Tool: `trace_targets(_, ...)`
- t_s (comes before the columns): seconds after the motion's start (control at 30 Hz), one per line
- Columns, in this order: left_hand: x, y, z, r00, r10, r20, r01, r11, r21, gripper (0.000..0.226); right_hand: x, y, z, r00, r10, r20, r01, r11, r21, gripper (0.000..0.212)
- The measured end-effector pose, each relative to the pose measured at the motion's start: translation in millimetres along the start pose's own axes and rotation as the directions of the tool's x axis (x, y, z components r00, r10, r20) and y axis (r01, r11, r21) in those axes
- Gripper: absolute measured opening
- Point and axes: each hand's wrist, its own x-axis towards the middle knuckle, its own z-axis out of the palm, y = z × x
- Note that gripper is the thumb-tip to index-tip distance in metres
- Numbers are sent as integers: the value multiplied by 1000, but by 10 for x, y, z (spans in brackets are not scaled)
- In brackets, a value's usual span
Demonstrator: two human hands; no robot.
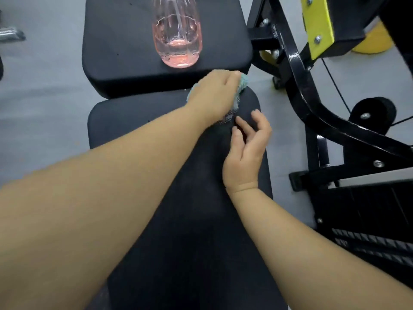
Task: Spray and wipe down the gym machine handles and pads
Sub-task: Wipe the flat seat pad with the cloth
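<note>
The left hand [214,95] reaches across the body and grips a bunched teal cloth [244,82], its fingers curled over the fabric and pressing it onto the far right corner of the near pad [125,121]. Cloth pokes out beyond the knuckles and under the wrist, where a patterned grey patch of it lies on the pad. The right hand [245,151] is released and holds nothing. It rests on its side along the right edge of the same pad, palm turned left, with its fingers [260,121] loosely bent and their tips just beside the cloth. Both forearms are bare, and the left one crosses most of the near pad. Beyond a narrow gap lies the far pad [120,41], also black, and 1 clear pink bottle [177,34] stands upright on it near its front edge, right of centre. A little pink liquid sits at the bottom with a thin tube inside, and its top is cut off by the frame edge. To the right of both pads runs the black machine frame [299,86] with a yellow plate [317,23] bolted on, a black pulley wheel [373,110] and a weight stack [368,220]. Grey floor [40,97] surrounds the pads.
</note>
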Motion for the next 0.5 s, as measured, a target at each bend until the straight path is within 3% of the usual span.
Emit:
trace_targets(0.03, -41, 8, -112, 991, -80, 108, 100, 975, -200, 29, 46, -80, 20, 990, 118, -79, -112, 991, 74, 43)
trace_targets(0.1, -132, -9, -299, 970, -148, 191, 219, 872, -438, 42, 218, -210, 51, 966, 173, -192, -181, 983, -22, 53)
trace_targets(0.17, -255, -1, -422, 989, -128, 78, 149, 895, -421, 35, 433, -279, 128, 986, 119, -112, -145, 955, -260, 57)
trace_targets(0.23, -455, -59, -492, 979, -155, -136, 112, 954, -279, 41, 584, -321, 260, 986, 149, 69, -99, 875, -473, 64)
trace_targets(0.3, -699, -207, -514, 954, -153, -258, 169, 985, 42, 39, 623, -295, 418, 954, 212, 213, -9, 730, -683, 76)
trace_targets(0.37, -886, -371, -432, 972, -189, -138, 225, 919, 324, 51, 652, -220, 479, 938, 208, 276, 103, 594, -798, 70)
trace_targets(0.43, -978, -431, -354, 971, -240, -11, 222, 879, 422, 77, 783, -144, 400, 935, 111, 338, 225, 550, -804, 48)
trace_targets(0.5, -1002, -393, -349, 968, -251, 33, 207, 862, 463, 97, 944, -114, 198, 913, 69, 402, 301, 550, -779, 45)
